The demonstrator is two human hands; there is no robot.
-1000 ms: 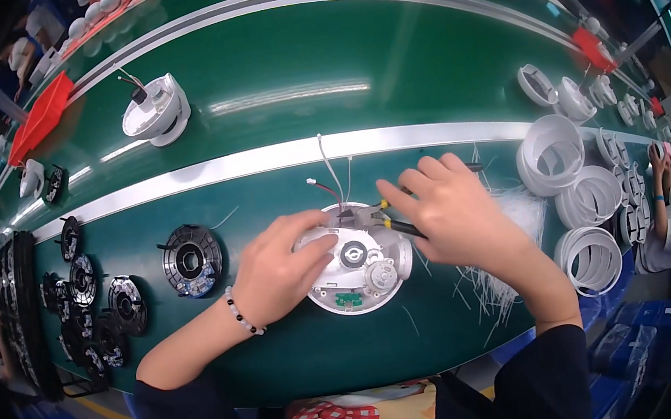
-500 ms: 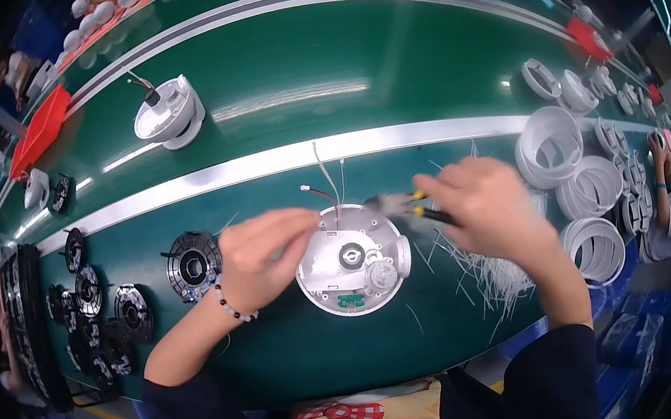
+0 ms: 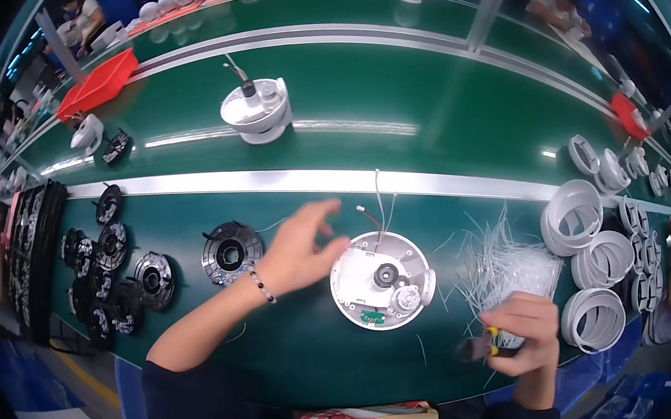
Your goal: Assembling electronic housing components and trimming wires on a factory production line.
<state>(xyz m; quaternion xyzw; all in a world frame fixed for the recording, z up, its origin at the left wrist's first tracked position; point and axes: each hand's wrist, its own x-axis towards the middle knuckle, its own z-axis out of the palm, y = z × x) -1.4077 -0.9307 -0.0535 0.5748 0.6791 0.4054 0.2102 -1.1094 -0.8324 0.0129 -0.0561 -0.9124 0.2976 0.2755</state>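
A round white plastic housing (image 3: 351,292) lies open side up in front of me. Inside it are a black-centred round part, a white motor-like part and a small green circuit board (image 3: 372,317). Thin wires (image 3: 380,196) with small connectors stick out at its far edge. My left hand (image 3: 297,253) hovers at the housing's left rim, fingers apart and holding nothing. Cutting pliers (image 3: 496,347) with yellow-and-black handles are gripped in my right hand (image 3: 527,328), near the pile of thin white plastic strips (image 3: 515,263). The pliers' jaws are blurred.
A black disc part (image 3: 230,253) rests left of the housing, with several more (image 3: 153,280) farther left. White rings (image 3: 598,319) stand at the right. A white assembly (image 3: 256,109) sits beyond the metal strip (image 3: 282,177). Red trays (image 3: 107,80) and other people are farther off.
My right hand has moved with the pliers from the housing's far rim toward me and to the right. My left hand has opened beside the rim. The whole view has shifted.
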